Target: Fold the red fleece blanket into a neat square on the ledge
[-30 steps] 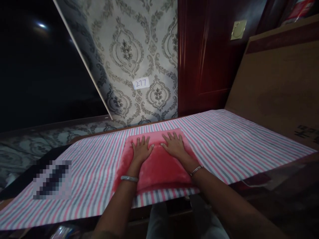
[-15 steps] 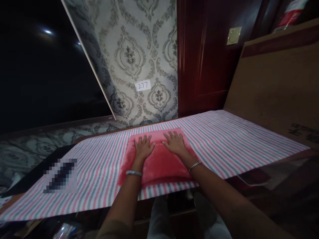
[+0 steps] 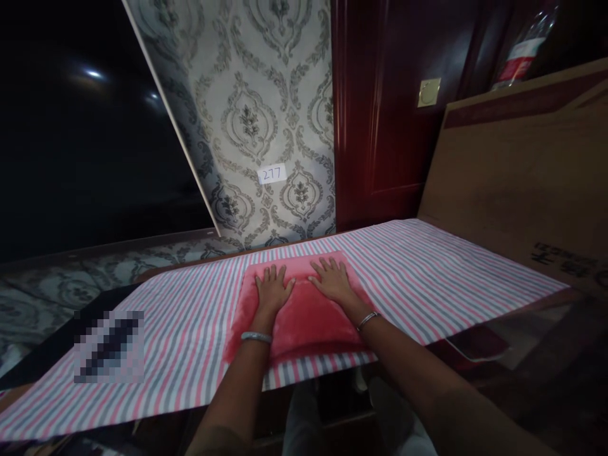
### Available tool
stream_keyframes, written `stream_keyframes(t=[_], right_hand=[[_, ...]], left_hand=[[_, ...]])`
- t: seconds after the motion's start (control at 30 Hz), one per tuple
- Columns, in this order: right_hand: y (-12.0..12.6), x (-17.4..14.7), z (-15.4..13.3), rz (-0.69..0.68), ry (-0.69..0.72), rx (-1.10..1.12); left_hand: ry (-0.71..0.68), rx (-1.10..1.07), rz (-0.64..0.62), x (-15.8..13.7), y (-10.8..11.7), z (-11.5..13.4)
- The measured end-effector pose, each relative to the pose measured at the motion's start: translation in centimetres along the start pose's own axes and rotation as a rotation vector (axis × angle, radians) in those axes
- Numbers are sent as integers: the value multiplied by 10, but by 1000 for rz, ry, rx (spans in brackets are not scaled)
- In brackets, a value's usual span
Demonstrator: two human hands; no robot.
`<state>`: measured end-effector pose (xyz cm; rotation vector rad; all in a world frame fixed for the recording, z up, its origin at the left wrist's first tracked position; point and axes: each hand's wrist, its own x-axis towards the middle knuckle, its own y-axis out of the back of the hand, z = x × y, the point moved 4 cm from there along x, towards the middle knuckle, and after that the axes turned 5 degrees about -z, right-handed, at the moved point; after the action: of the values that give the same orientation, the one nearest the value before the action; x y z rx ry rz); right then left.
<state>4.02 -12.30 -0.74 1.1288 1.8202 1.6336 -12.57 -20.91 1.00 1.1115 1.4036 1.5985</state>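
Note:
A plush, pinkish-red folded cloth [image 3: 308, 323] lies flat near the front edge of a striped tablecloth [image 3: 180, 329]. My left hand [image 3: 273, 288] rests palm down on the upper left part of the plush cloth, fingers spread. On its upper right part lies my right hand [image 3: 334, 280], also flat with the fingers apart. Both thumbs point inward, with a strip of the cloth showing between them. Neither hand grips anything. Each wrist wears a bracelet.
At the back left stands a large dark screen [image 3: 95, 139]. A cardboard box [image 3: 513, 164] is at the right, with a plastic bottle [image 3: 522, 54] on it. Patterned wallpaper bears a paper label [image 3: 272, 173]. A pixelated patch [image 3: 109, 347] covers something on the left of the tablecloth.
The camera view has tilted up slightly, so more of the bottle shows. Both hands stay spread on the plush cloth in nearly the same places.

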Motion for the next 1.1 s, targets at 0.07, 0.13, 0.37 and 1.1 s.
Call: stream_keyframes(t=[0.07, 0.13, 0.37, 1.1], right_hand=[[1, -1, -1, -6, 3, 0], [2, -2, -1, -6, 1, 6], [3, -2, -1, -16, 4, 28], [15, -44, 33, -192, -33, 133]], left_hand=[[3, -9, -93, 1, 4, -3], [17, 8, -156, 0, 9, -12], [218, -122, -159, -28, 10, -55], [100, -198, -205, -24, 6, -69]])
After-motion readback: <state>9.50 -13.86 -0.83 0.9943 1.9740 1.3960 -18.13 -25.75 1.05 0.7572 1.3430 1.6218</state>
